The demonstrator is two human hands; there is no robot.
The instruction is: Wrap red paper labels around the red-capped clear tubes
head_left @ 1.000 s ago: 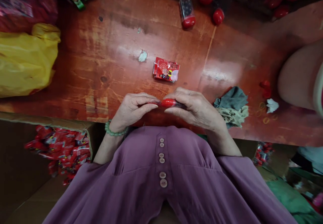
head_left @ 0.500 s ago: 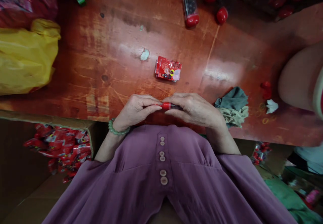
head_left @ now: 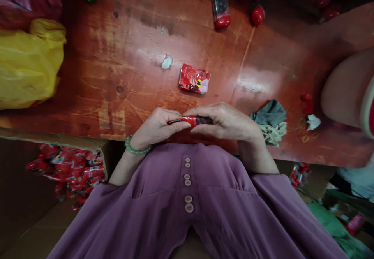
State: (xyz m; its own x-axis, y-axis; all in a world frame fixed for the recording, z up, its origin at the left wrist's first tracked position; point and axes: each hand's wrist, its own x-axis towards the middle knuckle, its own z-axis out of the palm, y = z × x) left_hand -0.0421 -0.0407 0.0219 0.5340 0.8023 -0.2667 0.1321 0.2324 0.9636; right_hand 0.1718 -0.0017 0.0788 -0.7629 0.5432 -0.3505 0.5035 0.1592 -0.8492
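Observation:
Close to the table's front edge, my left hand (head_left: 163, 127) pinches the left end of a red and dark item (head_left: 193, 121). My right hand (head_left: 223, 122) is closed round its right, dark end. The item lies level between both hands, and the fingers hide part of it. A small stack of red printed cards or packets (head_left: 194, 80) rests on the table just beyond my hands. Farther back lies a clear capsule with a red end and dark contents (head_left: 221, 10).
On the left are a yellow bag (head_left: 29, 66) and a cardboard box (head_left: 106, 157) of red packets. Crumpled cloths (head_left: 270, 120), rubber bands (head_left: 305, 138) and a large pale tub (head_left: 344, 91) are on the right. Red-ended capsules (head_left: 258, 16) sit at the back right.
The item between my hands has turned slightly, and more of its red, printed surface shows on the left. My right hand has shifted a little; both hands keep their hold.

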